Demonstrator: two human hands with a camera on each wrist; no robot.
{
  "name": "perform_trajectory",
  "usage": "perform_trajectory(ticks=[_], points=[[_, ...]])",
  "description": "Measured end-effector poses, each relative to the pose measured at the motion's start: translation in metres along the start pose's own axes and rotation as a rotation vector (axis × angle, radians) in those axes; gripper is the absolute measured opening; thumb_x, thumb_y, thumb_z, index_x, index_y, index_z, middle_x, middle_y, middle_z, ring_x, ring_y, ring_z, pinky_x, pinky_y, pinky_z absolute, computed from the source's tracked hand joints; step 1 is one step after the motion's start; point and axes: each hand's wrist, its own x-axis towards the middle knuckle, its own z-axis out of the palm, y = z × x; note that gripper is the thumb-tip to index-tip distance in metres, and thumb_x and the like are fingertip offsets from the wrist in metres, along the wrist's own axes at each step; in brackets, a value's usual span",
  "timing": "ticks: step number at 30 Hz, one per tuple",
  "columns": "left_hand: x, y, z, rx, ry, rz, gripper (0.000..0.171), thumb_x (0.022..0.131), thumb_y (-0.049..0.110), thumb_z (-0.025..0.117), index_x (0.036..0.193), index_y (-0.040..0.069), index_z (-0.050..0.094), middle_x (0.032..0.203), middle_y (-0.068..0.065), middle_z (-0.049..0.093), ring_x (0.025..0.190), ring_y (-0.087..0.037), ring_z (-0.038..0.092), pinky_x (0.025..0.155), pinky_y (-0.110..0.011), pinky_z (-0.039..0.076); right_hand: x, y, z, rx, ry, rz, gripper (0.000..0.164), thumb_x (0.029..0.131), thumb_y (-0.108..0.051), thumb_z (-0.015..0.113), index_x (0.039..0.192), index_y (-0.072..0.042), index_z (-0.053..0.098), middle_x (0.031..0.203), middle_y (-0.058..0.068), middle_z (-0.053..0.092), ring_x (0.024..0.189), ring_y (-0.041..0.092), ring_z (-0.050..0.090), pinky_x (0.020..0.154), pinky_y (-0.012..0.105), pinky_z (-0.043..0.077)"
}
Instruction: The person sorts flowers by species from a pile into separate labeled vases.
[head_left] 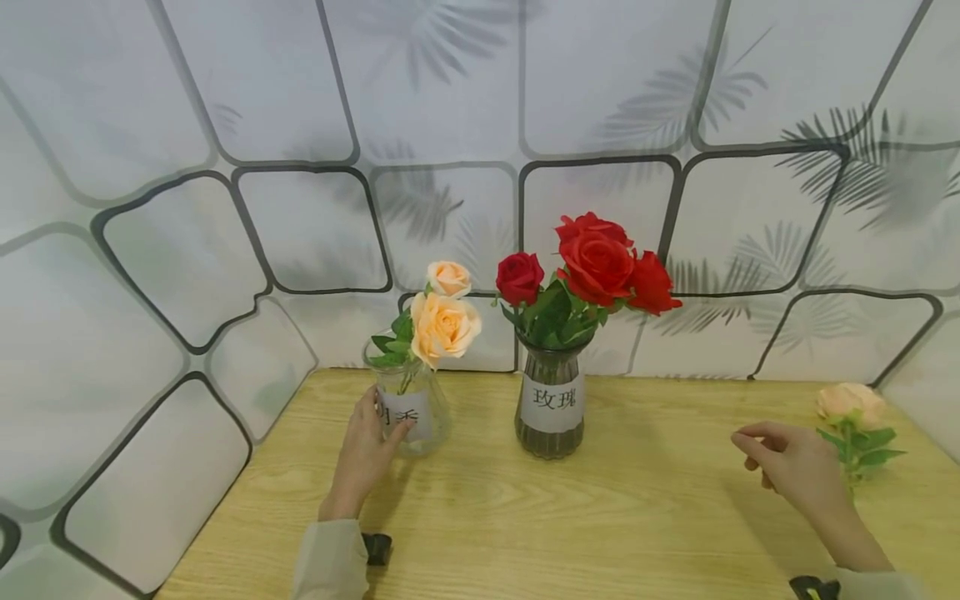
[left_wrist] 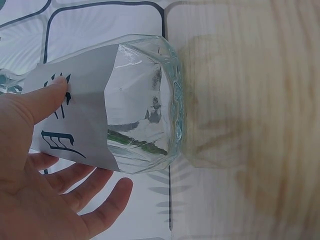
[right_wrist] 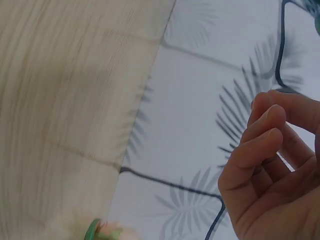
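My left hand grips a clear glass vase standing upright on the table. In the left wrist view, its thumb lies across the white label, with the other fingers around the side. Two peach roses with green leaves stand in that vase. My right hand is above the table at the right, fingers loosely curled, holding nothing. Just beyond it, a single peach rose lies near the right side; the hand and wrist partly overlap its stem.
A grey glass vase with a white label holds several red roses in the middle. The wooden table runs back to a patterned wall covering with dark outlines and leaf prints, close behind both vases.
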Motion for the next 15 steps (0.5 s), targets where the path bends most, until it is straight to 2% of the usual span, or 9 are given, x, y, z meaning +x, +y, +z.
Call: perform_trajectory(ticks=[8, 15], points=[[-0.001, 0.0, 0.0, 0.004, 0.009, 0.003, 0.079, 0.1, 0.019, 0.068, 0.151, -0.017, 0.019, 0.15, -0.04, 0.031, 0.138, -0.054, 0.034, 0.11, -0.063, 0.033, -0.006, 0.024, -0.026, -0.092, -0.019, 0.048, 0.041, 0.105, -0.025, 0.057, 0.109, 0.015, 0.067, 0.07, 0.002, 0.067, 0.05, 0.015, 0.056, 0.046, 0.027, 0.045], [0.0, 0.002, 0.0, 0.002, -0.003, -0.007, 0.079, 0.101, 0.019, 0.067, 0.151, -0.017, 0.018, 0.15, -0.04, 0.03, 0.138, -0.053, 0.033, 0.111, -0.063, 0.033, -0.007, 0.055, -0.048, -0.174, -0.05, 0.096, 0.047, 0.107, -0.027, 0.053, 0.11, 0.019, 0.062, 0.071, 0.0, 0.068, 0.052, 0.012, 0.056, 0.049, 0.024, 0.049]])
